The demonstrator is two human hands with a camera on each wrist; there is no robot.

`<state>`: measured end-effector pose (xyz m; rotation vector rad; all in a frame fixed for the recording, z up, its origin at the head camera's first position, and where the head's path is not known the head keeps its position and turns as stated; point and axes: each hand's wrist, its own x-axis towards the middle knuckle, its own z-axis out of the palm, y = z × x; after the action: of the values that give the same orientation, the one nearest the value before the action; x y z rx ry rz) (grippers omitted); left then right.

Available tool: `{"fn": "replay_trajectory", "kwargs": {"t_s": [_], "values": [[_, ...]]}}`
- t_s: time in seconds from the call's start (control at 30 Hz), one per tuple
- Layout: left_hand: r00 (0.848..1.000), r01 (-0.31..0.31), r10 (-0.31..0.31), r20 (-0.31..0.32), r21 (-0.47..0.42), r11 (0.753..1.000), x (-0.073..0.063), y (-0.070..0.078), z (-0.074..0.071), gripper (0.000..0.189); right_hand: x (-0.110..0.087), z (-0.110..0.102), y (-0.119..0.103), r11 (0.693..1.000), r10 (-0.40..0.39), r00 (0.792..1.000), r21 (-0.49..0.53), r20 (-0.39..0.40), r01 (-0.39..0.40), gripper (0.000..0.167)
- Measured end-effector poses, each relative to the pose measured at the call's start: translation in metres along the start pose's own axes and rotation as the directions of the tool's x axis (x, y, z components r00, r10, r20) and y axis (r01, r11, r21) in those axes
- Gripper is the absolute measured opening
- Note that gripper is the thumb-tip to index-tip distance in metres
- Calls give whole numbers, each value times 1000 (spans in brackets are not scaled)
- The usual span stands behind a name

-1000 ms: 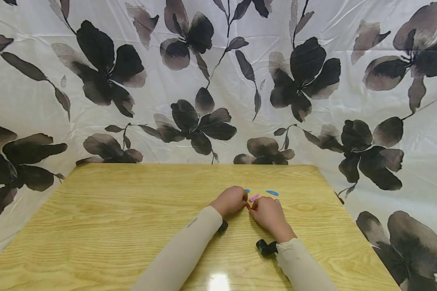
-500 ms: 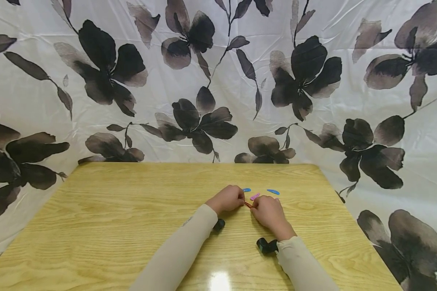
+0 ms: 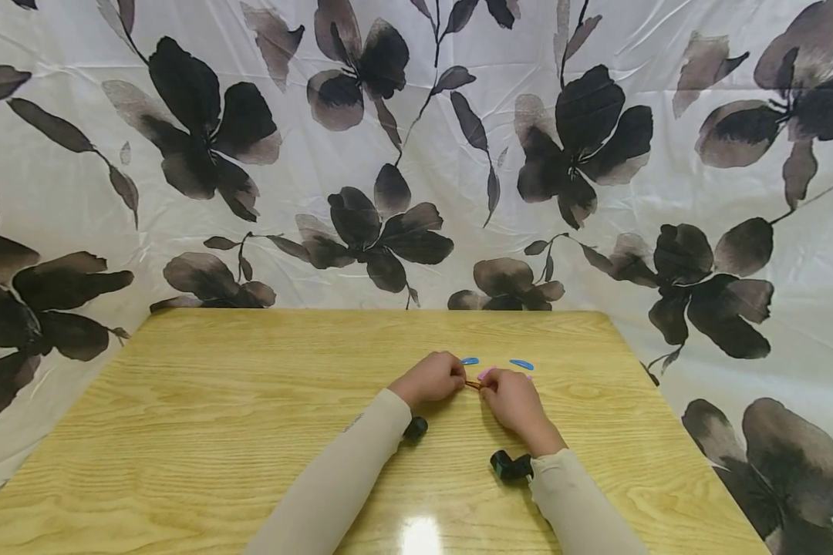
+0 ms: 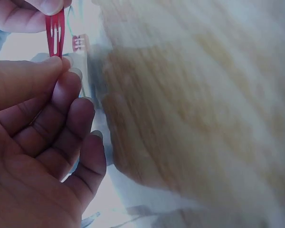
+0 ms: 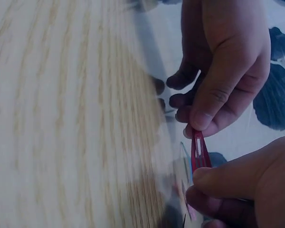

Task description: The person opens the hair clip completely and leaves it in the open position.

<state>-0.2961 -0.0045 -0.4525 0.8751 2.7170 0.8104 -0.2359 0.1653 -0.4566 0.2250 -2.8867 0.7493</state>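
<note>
**A red hair clip [image 4: 55,35] pinched at both ends**

Thumb and fingertips of the left hand [image 3: 430,380] are clamped on one end of the red hair clip; its other fingers curl loosely beneath. Thumb and forefinger of the right hand [image 3: 517,401] are clamped on the opposite end. The red hair clip spans the gap between them, apparently held above the table [image 3: 215,401]; whether it is snapped flat or sprung, I cannot tell.

The step in hand looks like working the clip with both hands. To do it well, I would pinch only the tips, so the slotted middle is free to flex, and line the two hands up so the thin metal does not twist. Light, even pressure should suit it; a hard squeeze could make it spring away.

Beyond the red hair clip lie a pink clip [image 3: 487,373], partly hidden by the right hand, and, farther off, a left blue clip [image 3: 470,361] and a right blue clip [image 3: 522,364]. Past them all hangs a flowered cloth [image 3: 416,116].
</note>
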Motion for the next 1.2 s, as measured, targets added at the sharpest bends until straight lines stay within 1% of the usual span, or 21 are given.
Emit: {"fn": "replay_trajectory", "kwargs": {"t_s": [0.13, 0.23, 0.43, 0.6, 0.73, 0.9, 1.1, 1.2], "values": [[1000, 22, -22, -18, -32, 999, -2, -2, -2, 14, 2, 1, -1, 993, 46, 999, 113, -15, -44, 6], [999, 42, -44, -27, -58, 997, -5, -5, -3, 15, 3, 3, -1, 982, 82, 996, 170, -23, -76, 6], [996, 66, -74, -57, -132, 989, -11, -9, -8, 15, 6, 5, -2, 957, 129, 991, 266, -20, -119, 6], [993, 82, -99, -69, -219, 972, -16, -11, -12, 15, 8, 7, -5, 935, 143, 990, 331, -14, -130, 6], [990, 117, -136, -43, -292, 949, -21, -12, -15, 15, 9, 9, -6, 920, 144, 990, 369, 1, -134, 7], [984, 157, -175, -17, -358, 920, -26, -13, -18, 14, 10, 11, -10, 914, 146, 989, 381, 12, -139, 8], [984, 155, -176, -30, -355, 922, -31, -15, -20, 12, 12, 15, -15, 914, 151, 988, 381, 0, -140, 7], [983, 155, -180, -40, -353, 923, -33, -17, -20, 10, 12, 17, -17, 912, 140, 990, 387, 8, -132, 8]]}}
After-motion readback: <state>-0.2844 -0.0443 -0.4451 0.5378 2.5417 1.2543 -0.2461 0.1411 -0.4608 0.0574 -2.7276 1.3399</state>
